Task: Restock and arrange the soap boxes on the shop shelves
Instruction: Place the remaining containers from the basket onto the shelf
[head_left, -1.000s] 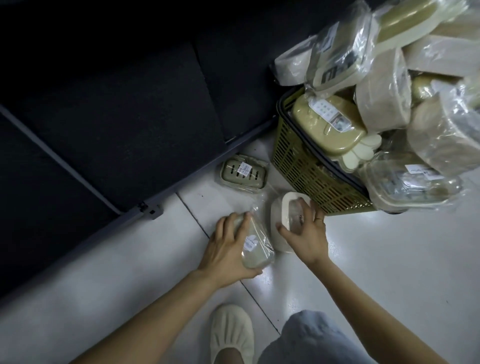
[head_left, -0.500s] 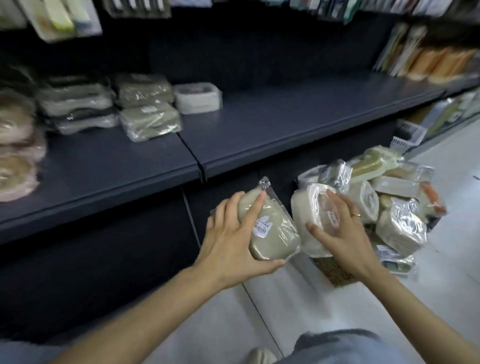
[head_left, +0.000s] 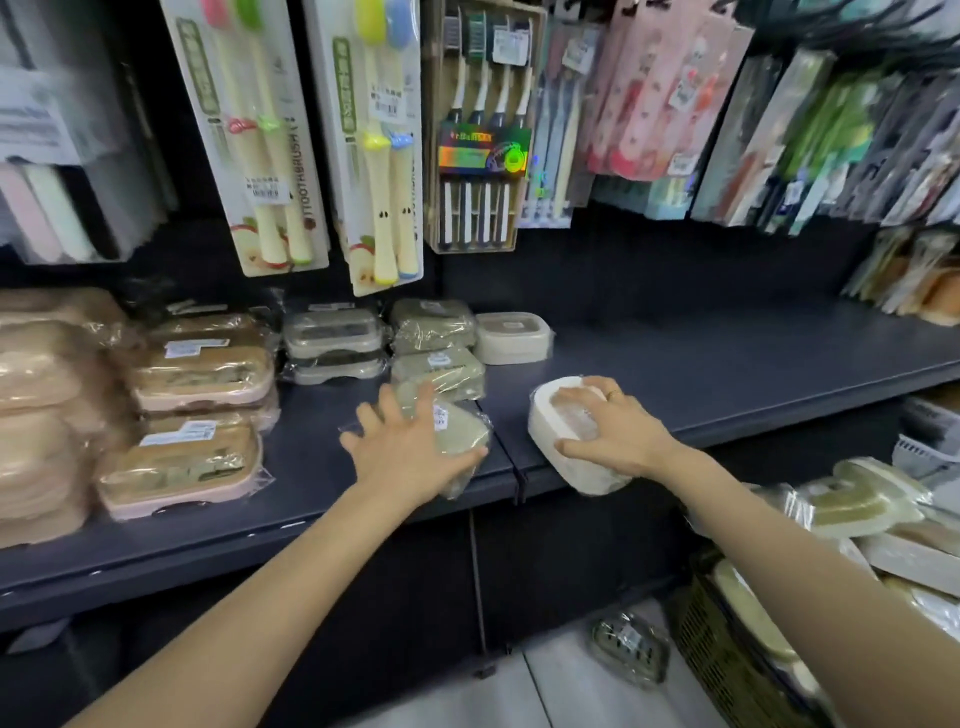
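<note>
Two soap boxes in hand, both at the near edge of the dark shelf (head_left: 727, 379). Left hand (head_left: 410, 452) grasps the green wrapped soap box (head_left: 462, 434); right hand (head_left: 618, 436) clasps the white soap box (head_left: 561, 457) from above. Likely light, rigid shells; film slippery, so hold by the long sides. Half a second ago both were carried below shelf height; now they meet the shelf.

Bare shelf (head_left: 727, 364) right of stacked soap boxes (head_left: 436, 343) lies open.

Toothbrush packs (head_left: 260, 145), hanging, 11 to 12 o'clock; pink packets (head_left: 660, 98), hanging, 1 o'clock; green basket (head_left: 727, 670), 5 o'clock.
</note>
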